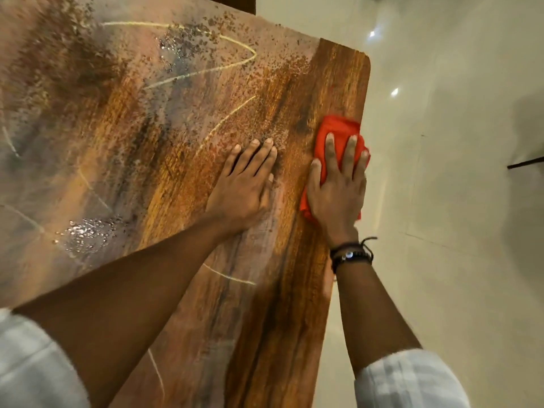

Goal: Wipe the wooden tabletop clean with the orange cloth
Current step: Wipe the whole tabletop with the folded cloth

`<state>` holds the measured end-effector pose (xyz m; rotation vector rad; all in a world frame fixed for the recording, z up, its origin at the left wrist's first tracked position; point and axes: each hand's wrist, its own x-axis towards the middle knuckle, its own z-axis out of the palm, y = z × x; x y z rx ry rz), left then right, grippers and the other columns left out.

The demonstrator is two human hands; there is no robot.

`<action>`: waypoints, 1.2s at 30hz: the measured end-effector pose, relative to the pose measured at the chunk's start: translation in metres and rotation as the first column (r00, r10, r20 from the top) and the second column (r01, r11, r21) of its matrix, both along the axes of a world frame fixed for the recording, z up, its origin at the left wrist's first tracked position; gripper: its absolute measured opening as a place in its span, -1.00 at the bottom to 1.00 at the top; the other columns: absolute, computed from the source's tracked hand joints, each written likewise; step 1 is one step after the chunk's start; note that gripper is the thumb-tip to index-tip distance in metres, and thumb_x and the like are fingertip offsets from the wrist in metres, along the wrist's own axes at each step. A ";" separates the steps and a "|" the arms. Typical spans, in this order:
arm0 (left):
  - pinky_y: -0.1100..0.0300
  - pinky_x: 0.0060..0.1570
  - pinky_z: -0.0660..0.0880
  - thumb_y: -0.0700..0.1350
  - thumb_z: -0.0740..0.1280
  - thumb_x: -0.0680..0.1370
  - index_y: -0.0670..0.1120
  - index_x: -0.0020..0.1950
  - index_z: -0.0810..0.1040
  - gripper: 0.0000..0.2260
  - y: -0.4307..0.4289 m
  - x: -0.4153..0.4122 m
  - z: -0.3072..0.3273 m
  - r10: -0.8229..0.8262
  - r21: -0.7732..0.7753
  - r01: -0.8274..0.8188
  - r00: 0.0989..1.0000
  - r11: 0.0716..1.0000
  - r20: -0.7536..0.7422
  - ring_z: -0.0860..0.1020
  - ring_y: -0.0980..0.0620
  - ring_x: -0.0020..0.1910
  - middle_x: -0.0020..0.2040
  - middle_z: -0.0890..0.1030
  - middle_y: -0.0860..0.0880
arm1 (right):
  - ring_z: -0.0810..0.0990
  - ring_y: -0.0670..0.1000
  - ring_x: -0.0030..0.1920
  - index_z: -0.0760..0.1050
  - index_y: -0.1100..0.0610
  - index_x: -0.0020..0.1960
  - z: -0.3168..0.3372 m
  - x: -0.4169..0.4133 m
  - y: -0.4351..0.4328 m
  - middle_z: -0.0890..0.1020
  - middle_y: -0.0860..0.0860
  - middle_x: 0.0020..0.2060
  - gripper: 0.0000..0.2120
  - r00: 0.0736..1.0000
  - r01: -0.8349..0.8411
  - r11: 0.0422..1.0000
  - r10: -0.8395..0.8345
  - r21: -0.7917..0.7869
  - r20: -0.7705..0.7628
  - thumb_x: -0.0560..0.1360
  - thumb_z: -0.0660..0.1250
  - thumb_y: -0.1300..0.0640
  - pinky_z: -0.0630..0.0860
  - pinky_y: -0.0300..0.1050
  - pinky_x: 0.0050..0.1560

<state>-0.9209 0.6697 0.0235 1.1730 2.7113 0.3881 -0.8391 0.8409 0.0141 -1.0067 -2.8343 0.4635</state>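
Head: one cloth (338, 128) (under right hand (338, 189))

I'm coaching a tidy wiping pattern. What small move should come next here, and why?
Probably slide the orange cloth leftward, toward the left hand. The right hand presses it flat on a clean-looking strip along the tabletop edge, while dust specks cover the wood beside it.

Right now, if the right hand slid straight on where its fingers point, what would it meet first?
The right hand, pressing the orange cloth, would cross only bare tabletop, then reach its far edge by the rounded corner, it seems.
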 end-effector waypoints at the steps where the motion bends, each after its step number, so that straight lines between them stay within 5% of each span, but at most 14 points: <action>1: -0.10 0.56 -0.05 0.04 -0.10 0.66 -0.12 0.60 0.14 -0.48 -0.001 0.001 0.001 0.000 -0.003 0.000 1.000 1.000 0.007 0.02 -0.03 0.61 0.62 0.11 -0.05 | -0.07 0.22 0.63 0.03 -0.07 0.65 0.000 0.020 -0.016 -0.01 0.07 0.65 -0.41 1.000 0.003 1.000 -0.003 0.006 -0.001 0.65 -0.05 -0.19 0.08 0.25 0.58; 6: -0.26 0.47 0.04 -0.01 0.03 0.67 -0.11 0.47 0.42 -0.57 -0.020 0.012 0.012 -0.069 0.021 0.071 0.992 0.997 -0.106 0.40 -0.08 0.42 0.42 0.48 -0.06 | -0.11 0.14 0.64 0.01 -0.07 0.65 0.009 0.124 -0.107 -0.05 0.05 0.65 -0.42 0.999 0.004 1.000 -0.004 0.019 0.043 0.67 0.01 -0.16 0.03 0.25 0.59; 12: -0.29 0.47 0.02 0.02 0.04 0.69 -0.04 0.54 0.31 -0.58 -0.105 0.063 0.014 -0.066 0.073 0.076 0.989 0.994 -0.132 0.34 -0.06 0.46 0.48 0.40 0.00 | 0.03 0.18 0.63 0.13 -0.02 0.63 0.013 0.219 -0.210 0.09 0.08 0.63 -0.43 0.990 -0.008 0.998 0.001 0.054 0.139 0.66 0.00 -0.16 0.09 0.32 0.53; 21: -0.20 0.49 0.12 0.09 0.07 0.66 -0.06 0.58 0.23 -0.50 -0.142 0.075 0.002 -0.106 -0.024 0.105 0.993 0.994 -0.053 0.16 -0.09 0.57 0.56 0.27 -0.04 | -0.06 0.23 0.63 0.00 -0.09 0.65 0.009 0.118 -0.170 -0.02 0.10 0.64 -0.41 0.991 0.008 0.996 -0.020 0.089 0.129 0.67 -0.02 -0.20 -0.05 0.38 0.55; 28: -0.23 0.46 0.16 0.07 0.03 0.66 -0.07 0.54 0.31 -0.52 -0.140 0.074 -0.001 -0.110 -0.028 0.109 0.992 0.994 -0.054 0.21 -0.12 0.55 0.54 0.31 -0.06 | -0.10 0.22 0.63 -0.06 -0.15 0.64 0.008 0.003 -0.104 -0.07 0.05 0.65 -0.44 0.986 0.076 0.997 -0.077 0.014 0.145 0.68 -0.04 -0.20 -0.13 0.34 0.56; 36: -0.23 0.47 0.15 0.01 0.02 0.64 -0.07 0.55 0.28 -0.52 -0.141 0.074 0.003 -0.121 -0.056 0.119 0.992 0.991 -0.047 0.23 -0.13 0.53 0.55 0.30 -0.06 | -0.05 0.17 0.64 0.03 -0.13 0.64 0.011 0.082 -0.164 0.00 0.04 0.64 -0.45 0.998 -0.003 0.999 0.001 0.034 0.064 0.67 -0.04 -0.18 -0.06 0.29 0.58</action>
